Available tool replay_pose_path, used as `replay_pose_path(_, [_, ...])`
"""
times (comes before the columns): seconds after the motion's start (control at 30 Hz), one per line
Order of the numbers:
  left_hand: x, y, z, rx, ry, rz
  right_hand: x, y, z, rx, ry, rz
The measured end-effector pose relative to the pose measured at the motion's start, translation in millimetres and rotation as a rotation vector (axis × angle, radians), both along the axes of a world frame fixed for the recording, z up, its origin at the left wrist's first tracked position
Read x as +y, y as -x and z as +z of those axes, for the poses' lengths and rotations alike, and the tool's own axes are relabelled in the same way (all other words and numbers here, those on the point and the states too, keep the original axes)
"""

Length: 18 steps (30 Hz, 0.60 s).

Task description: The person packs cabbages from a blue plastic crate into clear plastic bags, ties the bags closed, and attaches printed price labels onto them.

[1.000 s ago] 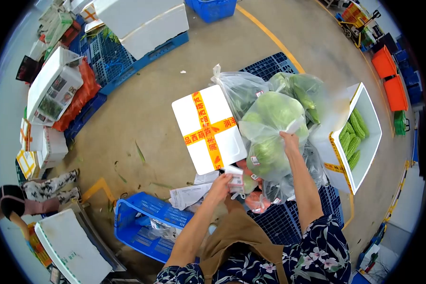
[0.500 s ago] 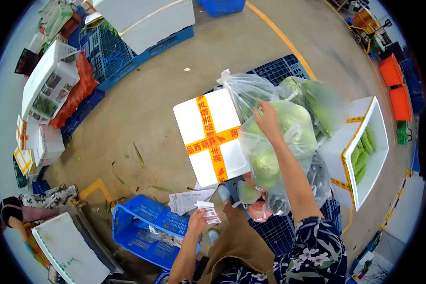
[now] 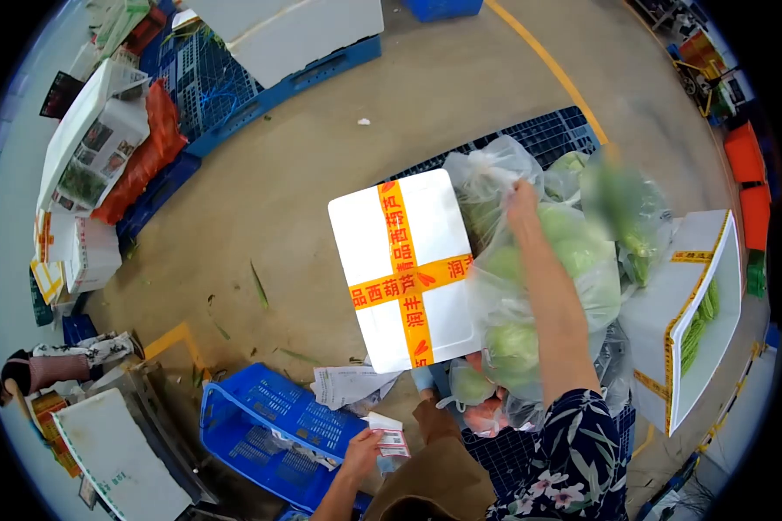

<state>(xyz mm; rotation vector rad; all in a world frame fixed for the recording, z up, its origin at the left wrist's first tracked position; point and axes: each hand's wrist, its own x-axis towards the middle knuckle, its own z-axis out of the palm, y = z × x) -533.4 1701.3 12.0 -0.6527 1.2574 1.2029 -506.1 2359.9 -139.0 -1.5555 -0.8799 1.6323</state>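
Observation:
My left hand (image 3: 362, 453) pinches some white labels with red print (image 3: 391, 437) above the edge of a blue crate (image 3: 278, 408). My right hand (image 3: 521, 207) is closed on the gathered top of a clear plastic bag (image 3: 493, 165) with green contents. Just below it, under my forearm, lies a clear bag of large pale green vegetables (image 3: 513, 347). A white foam box (image 3: 374, 234) crossed with orange tape stands to the left of the bags. On their right a tilted open foam box (image 3: 656, 326) holds long green bumpy vegetables (image 3: 699, 330).
The bags rest on a dark blue pallet (image 3: 552, 135). Papers (image 3: 349, 385) lie beside the blue crate. At the lower left another person (image 3: 56, 369) bends near a foam box (image 3: 122, 451). Foam boxes on blue pallets stand at the upper left; orange crates (image 3: 745, 154) are far right.
My right hand has let go of the bag of pale green vegetables and moved up to the neck of the bag behind it. My left hand has moved down with the labels. The view has shifted.

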Motion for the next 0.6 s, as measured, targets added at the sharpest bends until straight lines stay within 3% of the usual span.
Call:
replay_pose_path(0.03, [4, 8, 8, 0.002, 0.013, 0.000, 17, -9, 16, 0.333, 0.050, -0.212])
replay_pose_path(0.07, [7, 16, 12, 0.018, 0.001, -0.004, 38, -15, 33, 0.548, -0.017, -0.209])
replay_pose_path(0.13, [5, 28, 21, 0.042, -0.017, -0.017, 49, -13, 134, 0.636, -0.060, -0.175])
replay_pose_path(0.33, [17, 43, 33, 0.067, -0.106, 0.048, 39, -77, 320, 0.742, -0.179, -0.203])
replay_pose_path(0.4, [15, 41, 42, 0.041, -0.172, 0.012, 79, -143, 345, 0.862, -0.337, -0.083])
replay_pose_path(0.47, [9, 41, 49, 0.028, -0.195, -0.026, 52, -155, 446, 0.629, -0.518, -0.452])
replay_pose_path(0.53, [10, 45, 58, 0.037, -0.222, -0.015, 68, -209, 512, 0.727, -0.551, -0.359])
replay_pose_path(0.6, [18, 44, 76, 0.033, -0.255, -0.086, 68, -267, 567, 0.622, -0.672, -0.448])
